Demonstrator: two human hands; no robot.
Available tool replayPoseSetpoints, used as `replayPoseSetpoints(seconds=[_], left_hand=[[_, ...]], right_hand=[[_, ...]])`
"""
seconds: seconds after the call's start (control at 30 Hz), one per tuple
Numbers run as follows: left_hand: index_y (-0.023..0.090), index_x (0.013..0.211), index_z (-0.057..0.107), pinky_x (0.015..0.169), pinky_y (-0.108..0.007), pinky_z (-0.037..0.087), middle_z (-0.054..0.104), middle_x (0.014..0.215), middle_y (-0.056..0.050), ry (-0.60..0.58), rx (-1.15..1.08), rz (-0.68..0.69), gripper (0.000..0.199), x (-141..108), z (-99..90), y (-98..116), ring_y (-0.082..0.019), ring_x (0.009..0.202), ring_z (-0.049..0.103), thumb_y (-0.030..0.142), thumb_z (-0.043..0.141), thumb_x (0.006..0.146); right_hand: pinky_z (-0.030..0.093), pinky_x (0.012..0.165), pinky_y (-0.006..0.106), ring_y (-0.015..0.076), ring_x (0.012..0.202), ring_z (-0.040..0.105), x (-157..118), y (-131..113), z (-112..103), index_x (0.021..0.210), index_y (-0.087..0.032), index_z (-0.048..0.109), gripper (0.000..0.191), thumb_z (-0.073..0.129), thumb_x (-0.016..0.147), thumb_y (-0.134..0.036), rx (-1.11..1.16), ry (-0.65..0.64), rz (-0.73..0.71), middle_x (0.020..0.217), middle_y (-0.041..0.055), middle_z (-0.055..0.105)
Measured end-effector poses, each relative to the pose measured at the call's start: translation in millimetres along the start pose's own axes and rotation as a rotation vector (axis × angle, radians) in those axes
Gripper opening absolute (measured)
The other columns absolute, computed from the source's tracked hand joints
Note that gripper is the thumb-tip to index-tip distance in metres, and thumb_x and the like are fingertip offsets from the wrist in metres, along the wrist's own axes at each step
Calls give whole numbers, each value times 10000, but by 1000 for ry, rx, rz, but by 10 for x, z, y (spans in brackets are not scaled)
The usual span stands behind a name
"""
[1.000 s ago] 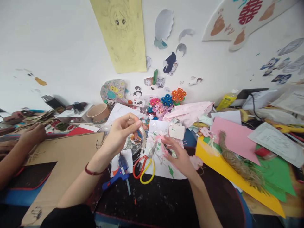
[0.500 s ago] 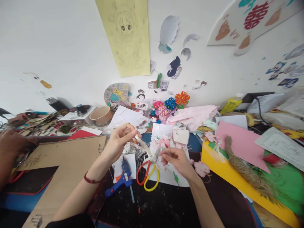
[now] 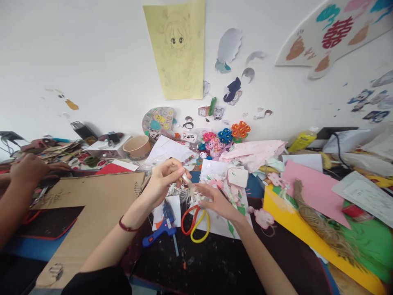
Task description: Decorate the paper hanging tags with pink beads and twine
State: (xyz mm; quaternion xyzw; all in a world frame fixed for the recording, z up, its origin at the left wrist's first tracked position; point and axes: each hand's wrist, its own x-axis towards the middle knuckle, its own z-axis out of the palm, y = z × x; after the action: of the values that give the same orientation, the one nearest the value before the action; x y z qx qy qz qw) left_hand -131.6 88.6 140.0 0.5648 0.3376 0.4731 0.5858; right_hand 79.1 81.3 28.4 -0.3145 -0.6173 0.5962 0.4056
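Observation:
My left hand (image 3: 169, 176) pinches a thin whitish stick-like piece (image 3: 186, 179) with pale frayed strands at its lower end. Against those strands (image 3: 190, 192), my right hand (image 3: 213, 198) has its fingers drawn together; what they hold, if anything, is too small to make out. Just below lie scissors with one red and one yellow handle (image 3: 200, 229), their blades hidden. A blue glue gun (image 3: 161, 232) rests left of the scissors, partly over a small white paper. Under and beside my right hand is a white sheet (image 3: 225, 227) with green and pink scraps.
Cut cardboard (image 3: 101, 213) spreads to the left, with another person's hands (image 3: 29, 170) beyond it. Crocheted flowers (image 3: 224, 137) and a round tape roll (image 3: 137, 146) stand near the wall. Yellow card (image 3: 285, 217), pink paper (image 3: 313, 190) and twine (image 3: 316, 217) lie right.
My right hand has moved left, up to the frayed strands. The view has shifted slightly, and the other person's hands at the left have changed position.

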Motion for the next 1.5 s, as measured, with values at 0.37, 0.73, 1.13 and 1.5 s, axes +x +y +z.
replayPoseSetpoints(seconds=[0.37, 0.73, 1.13, 1.5], left_hand=[[163, 826, 576, 516, -167, 421, 681, 833, -35, 70, 14, 25, 240, -98, -197, -69, -80, 619, 563, 350, 727, 839], [242, 1230, 607, 1088, -408, 373, 606, 1327, -101, -106, 662, 437, 320, 21, 251, -148, -243, 1274, 520, 281, 625, 913], [157, 741, 670, 621, -259, 333, 591, 657, 2, -123, 464, 279, 305, 61, 694, -345, -111, 626, 465, 406, 616, 909], [178, 824, 655, 691, -259, 471, 616, 802, -15, 147, -123, 185, 269, -258, 1077, -499, -108, 682, 565, 443, 672, 869]], right_hand=[[534, 601, 315, 175, 606, 668, -145, -269, -260, 1025, -162, 693, 396, 673, 835, -509, -139, 122, -2, 744, 60, 728], [454, 775, 307, 181, 830, 690, -117, -1405, -503, 1271, -333, 627, 386, 664, 887, -345, -1036, 35, -243, 958, -13, 755], [533, 769, 284, 156, 789, 699, -323, -1534, -649, 1021, -234, 723, 254, 715, 833, -404, -744, 96, -233, 905, 15, 746], [589, 731, 297, 169, 731, 722, -526, -1444, -639, 1003, -171, 728, 326, 781, 770, -394, -481, 241, -243, 829, 46, 753]])
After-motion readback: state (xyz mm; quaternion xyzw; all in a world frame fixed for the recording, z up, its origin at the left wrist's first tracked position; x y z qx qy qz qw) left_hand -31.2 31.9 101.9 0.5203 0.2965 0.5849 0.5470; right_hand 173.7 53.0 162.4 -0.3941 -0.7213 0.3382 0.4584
